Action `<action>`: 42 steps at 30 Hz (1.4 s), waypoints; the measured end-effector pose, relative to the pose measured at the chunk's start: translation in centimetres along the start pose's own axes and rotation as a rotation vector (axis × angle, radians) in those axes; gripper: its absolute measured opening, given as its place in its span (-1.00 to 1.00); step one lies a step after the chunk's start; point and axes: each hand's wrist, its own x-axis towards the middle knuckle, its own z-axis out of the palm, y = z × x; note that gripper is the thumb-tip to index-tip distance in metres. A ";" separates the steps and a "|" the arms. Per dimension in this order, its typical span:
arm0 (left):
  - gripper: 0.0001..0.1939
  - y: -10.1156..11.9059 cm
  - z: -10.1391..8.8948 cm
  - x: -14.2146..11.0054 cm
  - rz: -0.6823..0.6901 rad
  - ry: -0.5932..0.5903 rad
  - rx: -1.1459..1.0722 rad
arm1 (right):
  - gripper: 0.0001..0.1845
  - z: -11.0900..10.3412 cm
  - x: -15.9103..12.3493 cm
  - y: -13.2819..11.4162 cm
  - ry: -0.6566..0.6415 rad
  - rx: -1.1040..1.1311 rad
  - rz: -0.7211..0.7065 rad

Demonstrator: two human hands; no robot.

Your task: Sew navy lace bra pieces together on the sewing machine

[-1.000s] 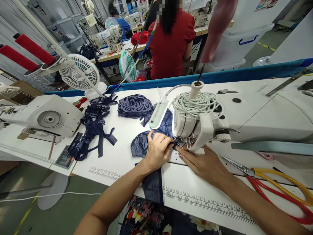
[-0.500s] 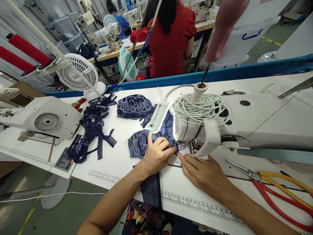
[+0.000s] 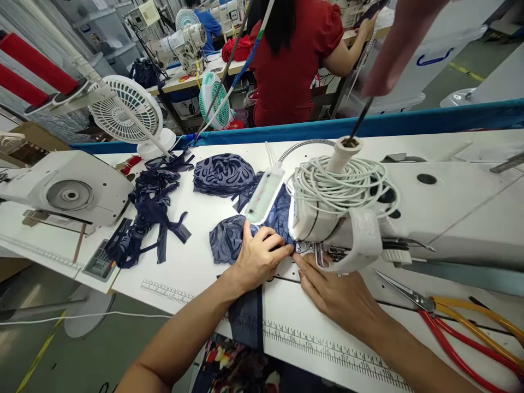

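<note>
My left hand (image 3: 257,256) lies on a piece of navy lace fabric (image 3: 229,237), its fingers curled and pinching the cloth right at the presser foot of the white sewing machine (image 3: 409,213). My right hand (image 3: 335,289) lies flat on the table, fingers stretched towards the needle, its fingertips touching the fabric's edge. A navy strip (image 3: 248,319) hangs from under my left wrist over the table's front edge.
A folded navy lace piece (image 3: 224,173) and a heap of navy straps (image 3: 153,210) lie to the left. Red and yellow scissors (image 3: 454,319) lie at the right. A second machine (image 3: 69,188) and a white fan (image 3: 125,117) stand at the left. A person in red sits behind.
Both hands have stayed at the presser foot and shifted only slightly. The view has tilted, so that everything sits a little lower and further left in the frame.
</note>
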 end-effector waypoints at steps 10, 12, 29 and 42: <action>-0.86 0.1 -0.3 0.8 -0.230 -0.126 -0.242 | -0.70 0.2 0.2 0.0 -0.020 0.002 0.039; -0.86 0.1 -0.5 1.1 -0.289 -0.170 -0.295 | -0.68 0.2 0.2 0.1 -0.001 0.026 0.026; -0.95 -0.5 0.1 1.0 -0.341 -0.159 -0.426 | -0.68 0.7 0.1 0.4 0.060 0.138 0.023; -0.88 -0.4 -0.2 1.2 -0.262 -0.250 -0.318 | -0.74 0.5 0.0 0.8 0.113 0.089 0.028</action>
